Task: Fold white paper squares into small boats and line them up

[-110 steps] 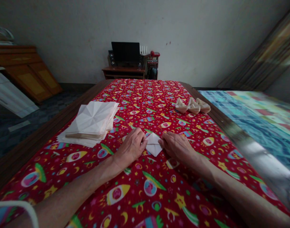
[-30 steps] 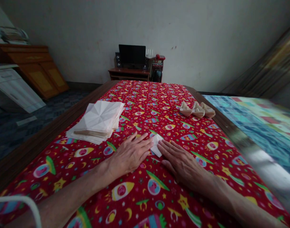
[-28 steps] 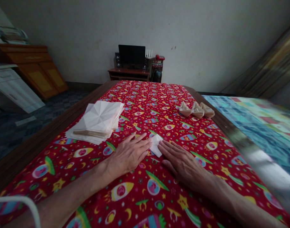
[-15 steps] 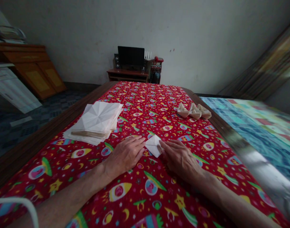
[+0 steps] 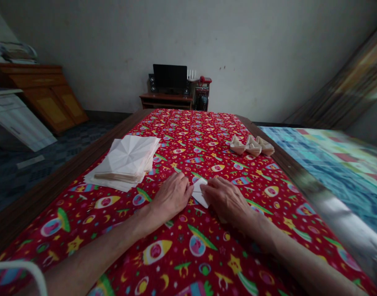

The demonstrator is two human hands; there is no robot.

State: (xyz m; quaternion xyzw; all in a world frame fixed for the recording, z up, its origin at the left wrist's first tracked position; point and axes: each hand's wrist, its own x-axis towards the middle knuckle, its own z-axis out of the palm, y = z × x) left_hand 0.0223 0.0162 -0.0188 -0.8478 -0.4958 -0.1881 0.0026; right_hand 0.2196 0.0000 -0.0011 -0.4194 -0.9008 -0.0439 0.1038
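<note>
A small white folded paper point(image 5: 199, 193) lies on the red patterned tablecloth point(image 5: 188, 267) between my hands. My left hand point(image 5: 175, 191) is closed, its thumb and fingertips pinching the paper's left corner. From the other side my right hand point(image 5: 223, 196) covers the paper's right part, with its fingers curled and pressed together on that edge. The right hand hides part of the paper. To the left sits a stack of creased white paper squares point(image 5: 126, 158). Three folded paper boat shapes point(image 5: 253, 146) stand in a row at the right.
The dark wooden table edge point(image 5: 287, 172) shows along both sides. A bed with a blue patterned cover point(image 5: 324, 160) adjoins on the right. At the far wall are a monitor point(image 5: 170, 76) and a red telephone point(image 5: 204, 79). Wooden cabinets point(image 5: 49, 96) stand at left.
My hands lay flatter with fingers stretched a second ago; now both are curled in at the paper's corners. The right hand has moved slightly left over the paper, covering more of it.
</note>
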